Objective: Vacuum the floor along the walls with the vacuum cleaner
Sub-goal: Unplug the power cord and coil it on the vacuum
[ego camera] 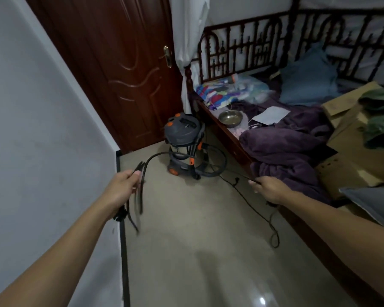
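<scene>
A grey and orange canister vacuum cleaner [183, 142] stands on the beige floor by the dark red door, beside the bed's corner. Its black power cord [262, 209] trails over the floor along the bed and ends in a loop. My left hand [122, 188] is closed around several gathered loops of the cord, which hang blurred below the fist. My right hand [267, 188] pinches a stretch of the same cord near the bed's edge. A grey hose [217, 167] curls around the vacuum's base.
A white wall [42, 140] with a black skirting strip [123, 251] runs along the left. The wooden bed [228, 138] on the right carries a purple blanket [286, 151], a metal bowl [230, 118], cardboard boxes and cloths. The closed door [120, 74] is straight ahead.
</scene>
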`<state>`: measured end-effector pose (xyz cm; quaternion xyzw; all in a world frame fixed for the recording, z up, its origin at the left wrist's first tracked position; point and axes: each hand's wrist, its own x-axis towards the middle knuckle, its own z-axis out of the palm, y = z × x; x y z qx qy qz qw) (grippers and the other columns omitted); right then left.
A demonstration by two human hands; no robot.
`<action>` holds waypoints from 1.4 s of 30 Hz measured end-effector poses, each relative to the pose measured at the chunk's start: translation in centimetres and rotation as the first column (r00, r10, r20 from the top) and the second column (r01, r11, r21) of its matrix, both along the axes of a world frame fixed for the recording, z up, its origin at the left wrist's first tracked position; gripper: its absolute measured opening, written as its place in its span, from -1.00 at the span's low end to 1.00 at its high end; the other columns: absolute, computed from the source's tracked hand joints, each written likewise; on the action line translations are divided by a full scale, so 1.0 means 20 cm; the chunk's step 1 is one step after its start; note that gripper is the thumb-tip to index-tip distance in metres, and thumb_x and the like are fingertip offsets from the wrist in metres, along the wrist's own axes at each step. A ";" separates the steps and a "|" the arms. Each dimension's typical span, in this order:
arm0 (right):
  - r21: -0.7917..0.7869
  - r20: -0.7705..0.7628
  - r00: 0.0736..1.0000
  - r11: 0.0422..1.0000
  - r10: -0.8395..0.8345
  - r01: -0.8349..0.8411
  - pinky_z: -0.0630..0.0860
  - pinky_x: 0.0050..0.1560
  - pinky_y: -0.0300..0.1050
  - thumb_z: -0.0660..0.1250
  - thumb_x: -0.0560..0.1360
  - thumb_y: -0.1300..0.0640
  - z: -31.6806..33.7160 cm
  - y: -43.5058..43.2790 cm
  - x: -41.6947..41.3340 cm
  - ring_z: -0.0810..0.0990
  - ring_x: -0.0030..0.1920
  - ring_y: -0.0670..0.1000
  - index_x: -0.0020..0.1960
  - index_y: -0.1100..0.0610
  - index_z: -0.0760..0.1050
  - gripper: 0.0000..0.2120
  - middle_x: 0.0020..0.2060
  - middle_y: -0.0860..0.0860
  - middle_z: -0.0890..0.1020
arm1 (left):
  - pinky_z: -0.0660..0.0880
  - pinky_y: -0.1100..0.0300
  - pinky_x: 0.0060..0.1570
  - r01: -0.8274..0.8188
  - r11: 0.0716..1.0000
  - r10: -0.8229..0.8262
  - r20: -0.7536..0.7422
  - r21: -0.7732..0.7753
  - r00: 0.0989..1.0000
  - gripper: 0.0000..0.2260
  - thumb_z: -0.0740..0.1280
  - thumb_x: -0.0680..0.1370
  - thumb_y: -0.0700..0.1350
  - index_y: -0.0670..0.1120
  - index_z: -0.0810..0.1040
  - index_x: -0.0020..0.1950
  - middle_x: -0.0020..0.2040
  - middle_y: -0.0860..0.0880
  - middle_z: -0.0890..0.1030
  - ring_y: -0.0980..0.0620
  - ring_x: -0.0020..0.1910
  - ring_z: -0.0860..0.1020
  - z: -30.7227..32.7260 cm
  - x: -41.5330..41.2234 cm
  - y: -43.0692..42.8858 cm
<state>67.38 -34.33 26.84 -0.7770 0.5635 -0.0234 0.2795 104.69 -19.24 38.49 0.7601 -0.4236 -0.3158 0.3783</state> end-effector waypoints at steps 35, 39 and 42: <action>0.296 0.447 0.894 0.937 0.034 -0.184 0.18 -0.36 -0.19 0.29 0.60 0.06 0.66 -0.10 0.72 0.30 -0.45 -0.11 -0.12 0.10 0.70 -0.75 -0.49 -0.15 0.44 | 0.38 0.25 -0.48 -0.148 0.989 0.142 -0.315 0.006 0.938 -0.76 0.16 0.65 -0.08 -0.13 0.45 -0.16 -0.33 -0.12 0.60 0.04 -0.47 0.48 -0.30 0.42 -0.42; 0.296 0.565 0.823 0.915 0.065 -0.275 0.20 -0.39 -0.21 0.21 0.65 0.12 0.65 -0.06 0.94 0.26 -0.42 -0.10 -0.05 0.15 0.64 -0.75 -0.40 -0.05 0.36 | 0.51 0.10 -0.20 0.027 0.999 -0.041 -0.451 -0.038 0.891 -0.77 0.13 0.66 -0.09 -0.13 0.41 -0.15 -0.26 -0.15 0.69 -0.05 -0.29 0.66 -0.23 0.27 -0.46; 0.097 0.577 0.813 0.982 0.077 -0.162 0.30 -0.39 -0.24 0.28 0.62 0.03 0.61 -0.08 1.05 0.35 -0.42 -0.10 -0.10 0.16 0.62 -0.74 -0.40 -0.03 0.43 | 0.47 0.19 -0.42 0.148 0.989 -0.131 -0.541 -0.013 0.831 -0.77 0.12 0.66 -0.08 -0.16 0.41 -0.13 -0.49 -0.10 0.54 -0.02 -0.56 0.50 -0.21 0.20 -0.45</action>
